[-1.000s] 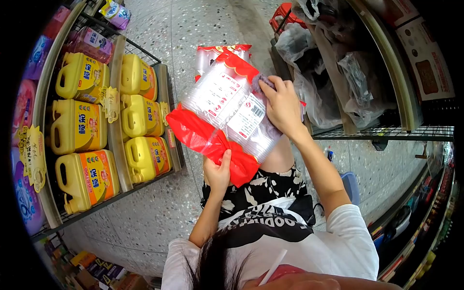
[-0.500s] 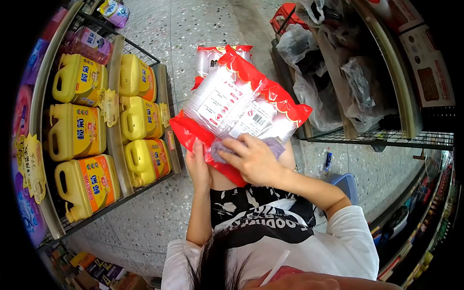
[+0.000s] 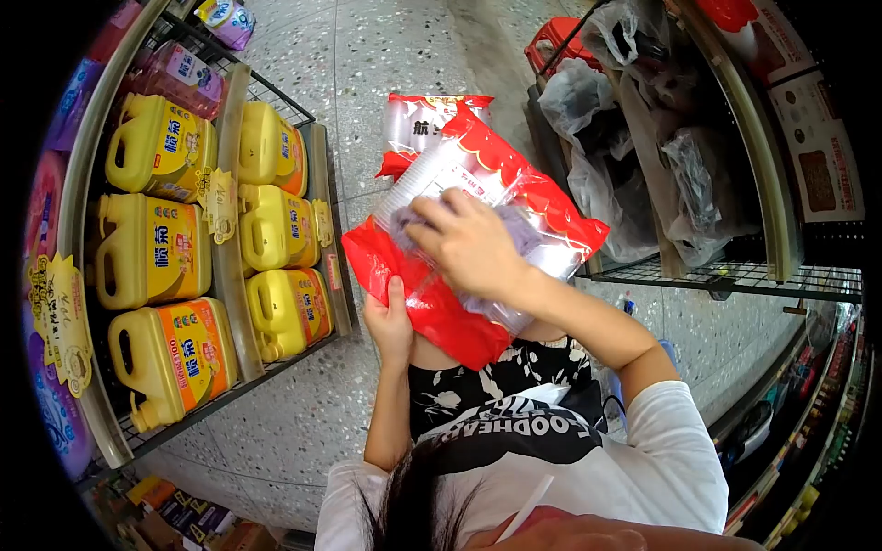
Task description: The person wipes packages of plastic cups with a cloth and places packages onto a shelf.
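A red-and-clear package of plastic cups (image 3: 556,207) lies tilted over my lap. My left hand (image 3: 390,323) grips its lower left edge, with the thumb on top and the other fingers mostly hidden beneath. Bunched under my right hand (image 3: 470,246) is a purple-grey cloth (image 3: 522,228), pressed flat against the clear front of the package. The cloth and hand cover much of the white printed label. Just beyond the far edge, a second similar red-and-clear package (image 3: 423,129) shows partly.
On the left, a wire shelf (image 3: 276,365) holds several yellow jugs (image 3: 156,248). At right stands another shelf (image 3: 781,184) with grey plastic bags (image 3: 703,193). A red stool (image 3: 556,41) is behind it, and a blue bin (image 3: 666,349) sits by my right elbow.
My right hand and the cloth have slid up and left across the package, from its lower edge onto the label. My left hand still holds the lower left edge.
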Demonstrator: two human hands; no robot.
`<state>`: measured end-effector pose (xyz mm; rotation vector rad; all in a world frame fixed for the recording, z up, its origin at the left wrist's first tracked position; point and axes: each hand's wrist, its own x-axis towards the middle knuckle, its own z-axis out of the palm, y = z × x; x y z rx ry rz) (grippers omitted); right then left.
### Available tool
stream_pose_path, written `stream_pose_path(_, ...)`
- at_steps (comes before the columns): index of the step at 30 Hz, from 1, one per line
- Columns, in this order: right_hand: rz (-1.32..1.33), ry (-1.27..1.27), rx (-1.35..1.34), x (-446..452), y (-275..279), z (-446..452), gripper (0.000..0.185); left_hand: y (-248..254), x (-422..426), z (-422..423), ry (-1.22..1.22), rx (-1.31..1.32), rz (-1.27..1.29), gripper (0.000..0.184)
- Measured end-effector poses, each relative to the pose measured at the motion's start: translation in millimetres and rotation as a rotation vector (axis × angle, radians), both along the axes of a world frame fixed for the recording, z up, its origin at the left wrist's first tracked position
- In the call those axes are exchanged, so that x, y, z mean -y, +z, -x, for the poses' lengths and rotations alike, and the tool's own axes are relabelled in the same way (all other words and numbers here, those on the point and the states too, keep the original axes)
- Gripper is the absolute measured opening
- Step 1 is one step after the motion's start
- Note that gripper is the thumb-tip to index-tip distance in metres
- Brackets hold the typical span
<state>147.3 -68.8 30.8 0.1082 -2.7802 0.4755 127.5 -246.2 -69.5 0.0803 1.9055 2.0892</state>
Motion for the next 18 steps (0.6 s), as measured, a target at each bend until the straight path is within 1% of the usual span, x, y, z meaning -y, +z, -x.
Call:
stream_pose_path(1,-0.025,-0.039,-0.005,-10.0,0.8,3.2,0.039,0.5,-0.2,0.4,0.007,0.000,0.008,0.025)
stream_pose_path(3,-0.115,-0.124,-0.079,-29.8,-0.4,9.5,0.027,1.4,-1.4,0.3,0.021,0.002,0.024,0.025)
stream_pose_path(6,-0.093,-0.256,-0.045,-61.6,-7.9,14.8,0.028,2.0,-9.0,1.9,0.056,-0.032,-0.055,0.025)
stream_pose_path(8,-0.089,-0.348,-0.099,-84.3,-19.9,15.8,0.028,-2.7,-7.7,3.1,0.035,-0.054,-0.028,0.025)
stream_pose_path(9,-0.116,-0.394,-0.070,-93.4,-21.3,14.1,0.029,-4.2,-7.5,4.1,0.024,-0.065,-0.016,0.025)
stream_pose_path(12,-0.042,-0.485,-0.054,-99.0,-27.7,7.9,0.032,-5.2,-7.8,5.2,-0.001,-0.054,-0.025,0.026)
stream_pose_path(15,-0.055,-0.489,-0.117,-90.9,-27.1,5.4,0.031,-9.0,-1.2,6.6,-0.088,-0.003,0.015,0.027)
stream_pose_path(18,0.015,-0.362,-0.093,-75.8,-21.6,1.7,0.032,-6.6,-4.6,5.8,-0.024,0.006,-0.097,0.022)
